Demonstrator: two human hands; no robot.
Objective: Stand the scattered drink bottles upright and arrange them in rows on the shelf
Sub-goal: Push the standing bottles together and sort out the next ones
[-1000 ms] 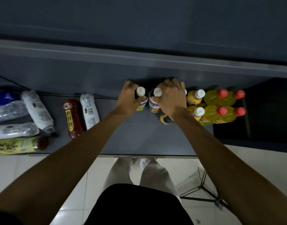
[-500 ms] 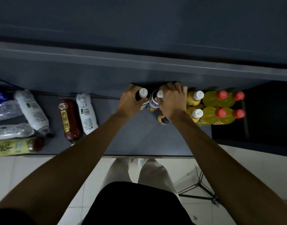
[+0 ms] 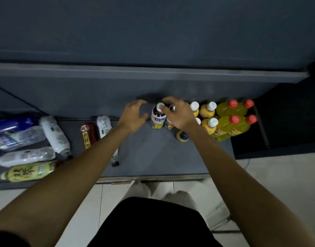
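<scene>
On the grey shelf a dark bottle with a white cap and blue-white label stands upright. My left hand hovers just left of it, fingers spread and holding nothing. My right hand is curled over the top of the neighbouring bottle, which it mostly hides; its fingertips reach the dark bottle's cap. To the right stand yellow bottles with white caps and yellow bottles with red caps in rows. Another yellow bottle shows below my right wrist.
Several bottles lie flat at the left: a red one, a white one, a green tea bottle, white and clear ones. A clear bottle lies partly under my left forearm. The upper shelf edge overhangs.
My left hand has let go of the dark white-capped bottle and drawn off to the left, opening. My right hand stays over the neighbouring bottle's top.
</scene>
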